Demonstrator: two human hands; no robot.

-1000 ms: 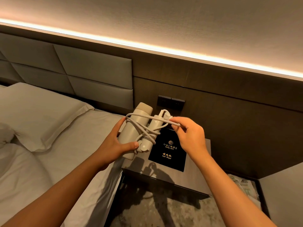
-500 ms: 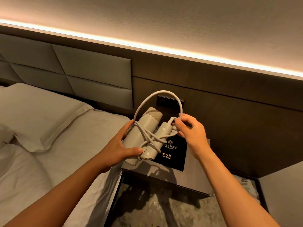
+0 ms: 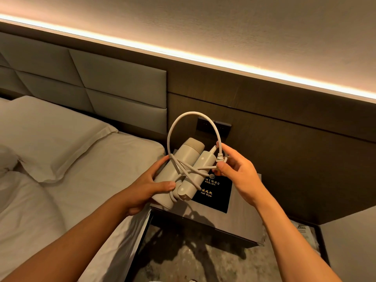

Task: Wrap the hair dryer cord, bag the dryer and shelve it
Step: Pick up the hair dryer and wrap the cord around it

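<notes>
A beige folded hair dryer is held above the nightstand, with its cord crossed several times around body and handle. My left hand grips the dryer's body from the left. My right hand pinches the plug end of the cord beside the handle. A loose loop of cord arches above the dryer. A black bag printed "Hair Dryer" in gold lies flat on the nightstand, partly hidden behind the dryer.
The grey nightstand stands between the bed with its white pillow on the left and a dark wood wall panel. A black switch plate sits on the wall behind. Patterned carpet lies below; printed paper shows at the lower right.
The cord, pulled tight across the dryer a second ago, now rises in a loose loop. My right hand moved to the handle's tip with the plug end. The dryer tilted slightly.
</notes>
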